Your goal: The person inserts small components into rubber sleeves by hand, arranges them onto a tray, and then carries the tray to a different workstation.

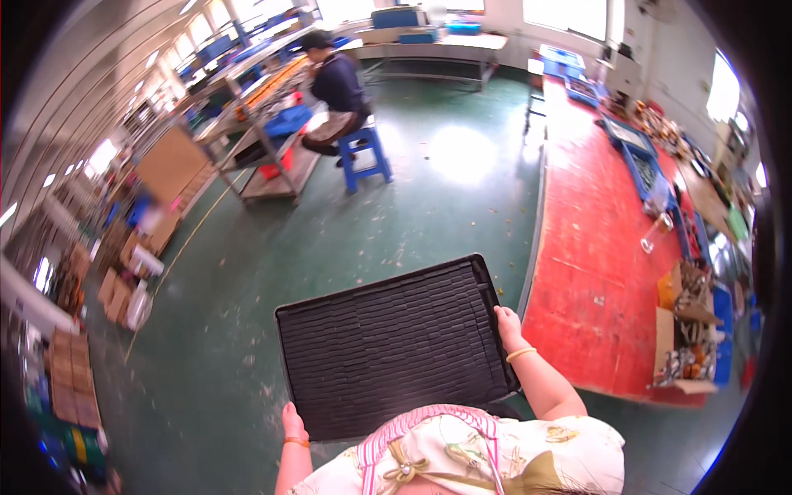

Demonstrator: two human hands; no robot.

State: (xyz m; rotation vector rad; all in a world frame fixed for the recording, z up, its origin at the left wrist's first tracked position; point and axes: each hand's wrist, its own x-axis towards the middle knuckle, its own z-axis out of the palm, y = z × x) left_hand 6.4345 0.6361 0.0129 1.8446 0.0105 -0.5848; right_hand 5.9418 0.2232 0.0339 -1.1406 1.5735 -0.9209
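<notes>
A wide black tray (396, 351), filled with rows of small black oblong pieces, is held out in front of my body. On its lower left edge sits my left hand (294, 422), thumb up along the rim and the other fingers hidden beneath. My right hand (508, 327) grips the opposite short side, again with the thumb at the rim and the fingers mostly out of sight. Both hands are closed on the tray, which slants slightly, its right side farther from me.
To the right runs a long red-topped table (586, 247) bearing blue bins (635, 157) and an open cardboard box (685, 330). Ahead, a person (338, 95) sits on a blue stool (363, 157) beside a metal workbench (272, 157). Cartons (74, 375) line the left over green floor (223, 330).
</notes>
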